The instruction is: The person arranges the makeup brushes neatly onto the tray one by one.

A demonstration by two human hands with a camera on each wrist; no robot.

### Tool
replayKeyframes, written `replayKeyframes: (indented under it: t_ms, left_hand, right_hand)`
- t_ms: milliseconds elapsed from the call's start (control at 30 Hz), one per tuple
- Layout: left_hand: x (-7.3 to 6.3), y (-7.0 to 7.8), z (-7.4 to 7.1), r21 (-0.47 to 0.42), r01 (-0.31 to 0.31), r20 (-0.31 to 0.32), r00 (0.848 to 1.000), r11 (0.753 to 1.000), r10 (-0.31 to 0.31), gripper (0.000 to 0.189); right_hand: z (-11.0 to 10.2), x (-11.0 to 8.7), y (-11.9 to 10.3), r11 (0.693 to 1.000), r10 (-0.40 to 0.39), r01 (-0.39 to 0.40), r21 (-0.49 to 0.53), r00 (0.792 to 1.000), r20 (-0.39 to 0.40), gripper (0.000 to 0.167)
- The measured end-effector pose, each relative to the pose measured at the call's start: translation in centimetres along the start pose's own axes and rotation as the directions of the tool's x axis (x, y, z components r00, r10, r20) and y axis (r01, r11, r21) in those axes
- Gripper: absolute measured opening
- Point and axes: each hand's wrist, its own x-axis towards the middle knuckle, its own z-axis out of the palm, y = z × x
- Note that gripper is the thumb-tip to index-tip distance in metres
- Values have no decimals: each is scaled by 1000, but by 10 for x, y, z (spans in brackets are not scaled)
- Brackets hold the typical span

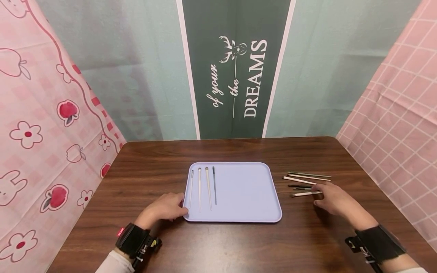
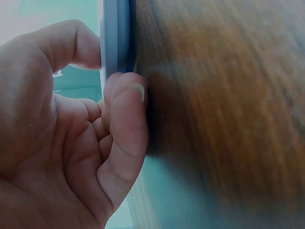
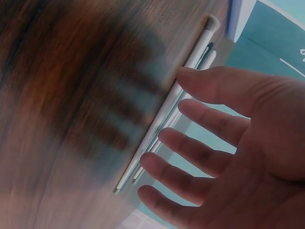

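Note:
A lavender tray (image 1: 246,193) lies on the table, with several slim makeup brushes lined up at its left side, among them a white-handled brush (image 1: 200,191) and a dark brush (image 1: 214,185). My left hand (image 1: 166,206) pinches the tray's near left corner, thumb on the rim and curled fingers against the outer side. Right of the tray, my right hand (image 1: 334,199) hovers over a loose group of brushes. Its fingers are spread and hold nothing. Closest to the thumb is a pale-handled brush (image 3: 195,52) with a fluffy tip; whether they touch I cannot tell.
Farther back in the loose group lie a green brush (image 1: 314,175), a cream brush (image 1: 298,180) and a black brush (image 1: 298,185). The brown wooden table (image 1: 218,246) ends at a green curtain (image 1: 153,76). Pink patterned cloths hang on both sides.

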Motion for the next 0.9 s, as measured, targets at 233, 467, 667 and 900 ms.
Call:
replayKeyframes:
  t_ms: [233, 467, 667, 900]
  left_hand:
    - [2, -3, 1, 4, -3, 2, 1000, 1000, 3, 17]
    - [3, -2, 0, -7, 2, 7, 1000, 1000, -2, 17]
    - [2, -2, -2, -5, -11, 5, 1000, 1000, 11, 17]
    - [3, -3, 0, -2, -14, 9, 1000, 1000, 14, 16]
  right_hand:
    - [1, 7, 3, 1000, -12, 12, -20, 1000, 22, 29]
    - [4, 10, 6, 998, -26, 26, -55, 1000, -3, 23]
    - [12, 13, 9, 990, -114, 101, -99, 986, -125, 17]
    - [16, 16, 15, 974, -192, 174, -142, 973, -125, 27]
